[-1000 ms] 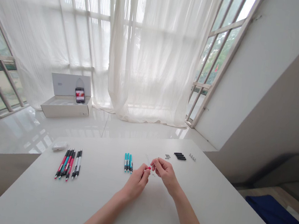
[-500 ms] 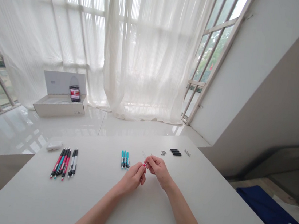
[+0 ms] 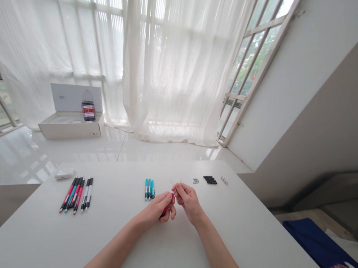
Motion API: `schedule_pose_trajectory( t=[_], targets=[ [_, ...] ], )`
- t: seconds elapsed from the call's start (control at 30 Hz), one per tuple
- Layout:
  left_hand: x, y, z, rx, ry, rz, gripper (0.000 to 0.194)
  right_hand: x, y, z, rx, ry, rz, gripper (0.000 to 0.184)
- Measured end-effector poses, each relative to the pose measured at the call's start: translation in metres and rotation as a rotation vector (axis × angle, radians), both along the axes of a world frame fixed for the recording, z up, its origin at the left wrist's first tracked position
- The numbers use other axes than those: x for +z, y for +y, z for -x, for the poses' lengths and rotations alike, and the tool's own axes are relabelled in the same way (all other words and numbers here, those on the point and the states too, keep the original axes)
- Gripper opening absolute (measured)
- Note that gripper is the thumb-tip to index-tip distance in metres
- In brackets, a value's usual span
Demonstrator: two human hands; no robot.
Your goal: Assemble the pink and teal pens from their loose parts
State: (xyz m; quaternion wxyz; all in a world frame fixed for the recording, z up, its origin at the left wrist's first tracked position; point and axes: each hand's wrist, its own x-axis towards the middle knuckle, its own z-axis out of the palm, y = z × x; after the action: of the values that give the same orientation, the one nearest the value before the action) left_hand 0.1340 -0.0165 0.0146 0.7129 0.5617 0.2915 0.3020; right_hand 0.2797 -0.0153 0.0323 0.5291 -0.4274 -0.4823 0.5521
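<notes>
My left hand [image 3: 156, 206] is closed around a red pen barrel [image 3: 164, 212], whose upper end shows just above the thumb. My right hand [image 3: 189, 202] pinches a thin pen refill [image 3: 179, 182] at the barrel's open end; how deep the refill sits is hidden by the fingers. Thin clear refills [image 3: 172, 181] lie on the table just beyond my hands. Left of my hands are several teal pen barrels [image 3: 149, 189]. To the right lie small metal springs [image 3: 195, 181], black rubber grips [image 3: 210, 180] and small pale tips [image 3: 224, 181].
Several assembled pens [image 3: 74, 194] in red, teal and white lie at the left of the white table [image 3: 113, 235], near a white earbud case [image 3: 64, 174]. An open white box [image 3: 70, 128] stands on the sill below the curtain [image 3: 172, 85].
My left hand has turned a little, so more of the red barrel shows below its fingers. The refill in my right hand is now at the barrel's end. The view has shifted slightly.
</notes>
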Motion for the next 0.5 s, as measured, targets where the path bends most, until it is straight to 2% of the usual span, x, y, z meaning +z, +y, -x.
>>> schedule_pose_trajectory(
  t=[0.3, 0.5],
  targets=[
    [0.0075, 0.0002, 0.0019, -0.020, -0.018, 0.045, 0.044, -0.0004, 0.0016, 0.0005, -0.037, 0.029, 0.037, 0.042],
    [0.0050, 0.0019, 0.0026, -0.042, -0.016, 0.043, 0.044, -0.0014, 0.0020, 0.0004, -0.039, 0.019, 0.047, 0.041]
  ],
)
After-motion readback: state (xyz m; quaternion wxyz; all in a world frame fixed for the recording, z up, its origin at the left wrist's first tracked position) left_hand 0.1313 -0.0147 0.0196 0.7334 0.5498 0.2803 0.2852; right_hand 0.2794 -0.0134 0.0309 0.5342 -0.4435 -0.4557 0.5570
